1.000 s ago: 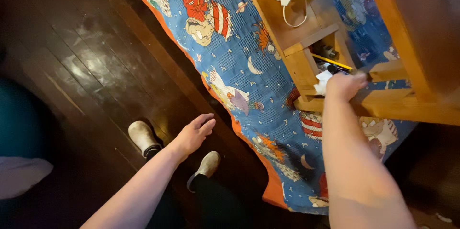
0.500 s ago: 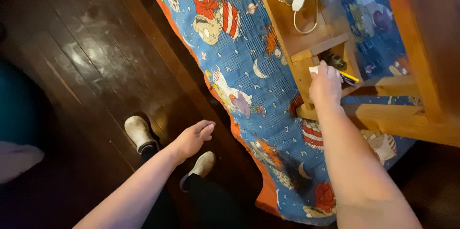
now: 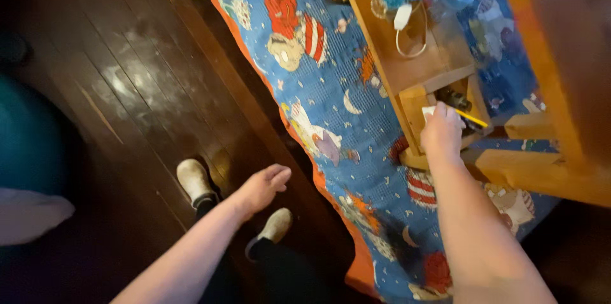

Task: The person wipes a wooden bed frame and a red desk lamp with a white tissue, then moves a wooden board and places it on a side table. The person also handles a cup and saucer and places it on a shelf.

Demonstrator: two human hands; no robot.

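Moved: since a second ago my right hand [image 3: 442,131] has come back from beyond the open cubby [image 3: 459,102] to its front edge.
Progress: white paper [image 3: 429,111] is at the cubby mouth, not tucked in.
Cubby: yellow pencil [image 3: 472,117], dark small things.
Right grip: closed on the paper.
Left hand [image 3: 263,186]: loosely open, empty, left of the cubby over the floor [image 3: 127,100].

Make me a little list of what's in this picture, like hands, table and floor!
right hand: on a white crumpled tissue at the small wooden side table's open shelf
left hand: open, empty, over the dark wooden plank floor
shelf: yellow pencil
table top: white cable
under table: blue cartoon-print quilt
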